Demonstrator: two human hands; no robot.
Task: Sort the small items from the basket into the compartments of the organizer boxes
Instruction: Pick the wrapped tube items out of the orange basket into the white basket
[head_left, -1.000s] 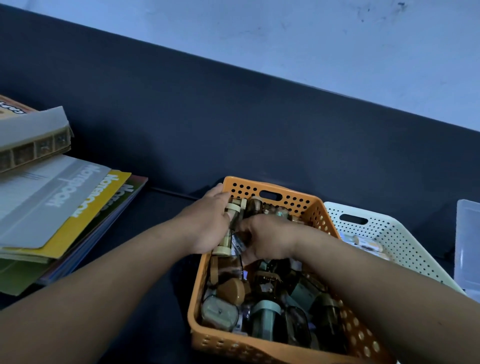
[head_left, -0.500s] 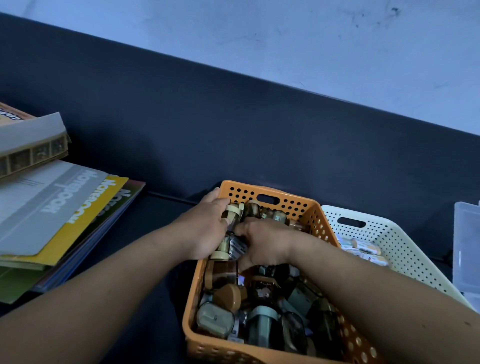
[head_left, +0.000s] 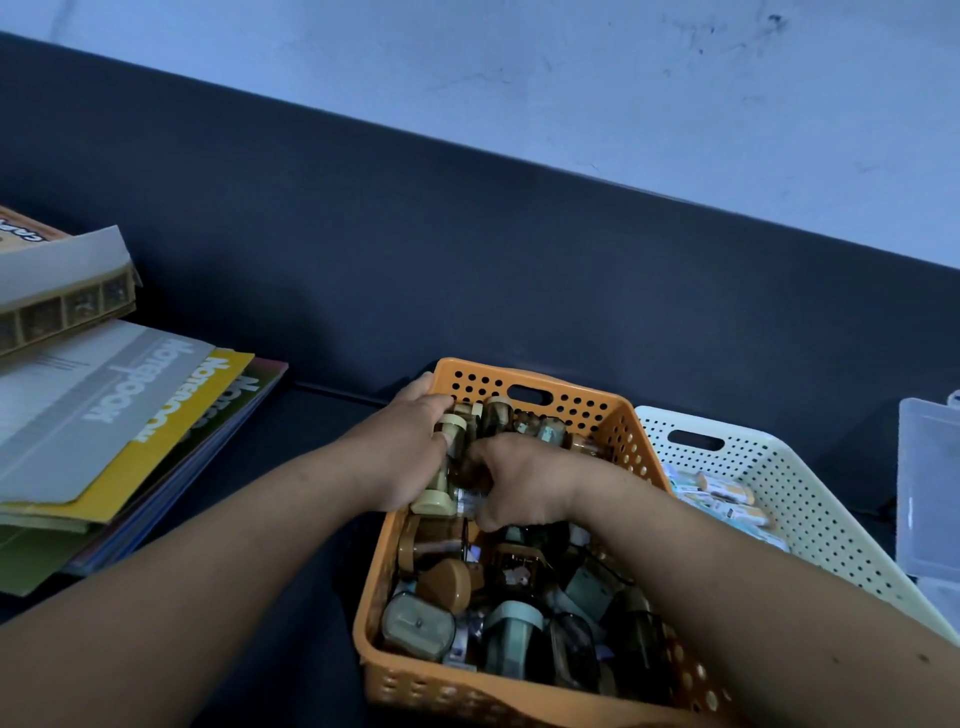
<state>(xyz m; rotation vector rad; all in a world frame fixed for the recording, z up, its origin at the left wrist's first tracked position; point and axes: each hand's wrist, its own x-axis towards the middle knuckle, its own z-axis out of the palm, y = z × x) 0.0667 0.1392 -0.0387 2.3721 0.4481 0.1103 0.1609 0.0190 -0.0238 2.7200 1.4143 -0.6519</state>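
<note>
Your basket (head_left: 587, 410) sits at the lower centre of the frame, packed with small items (head_left: 447, 584). Both your hands are at its far end. Your left hand (head_left: 410, 452) grips a vial (head_left: 441, 488) by the left wall, and your right hand (head_left: 519, 483) is just beside it, fingers down among the items. A second basket (head_left: 779, 467) stands just to the right, with tubes (head_left: 724, 491) in it. A box (head_left: 930, 493) lies at the right edge. At the far left, a carton (head_left: 62, 291) rests on a stack of notebooks (head_left: 130, 405).

Likely a study desk (head_left: 311, 415): stacked notebooks (head_left: 130, 415), orange basket (head_left: 524, 374), painted wall (head_left: 571, 78).
</note>
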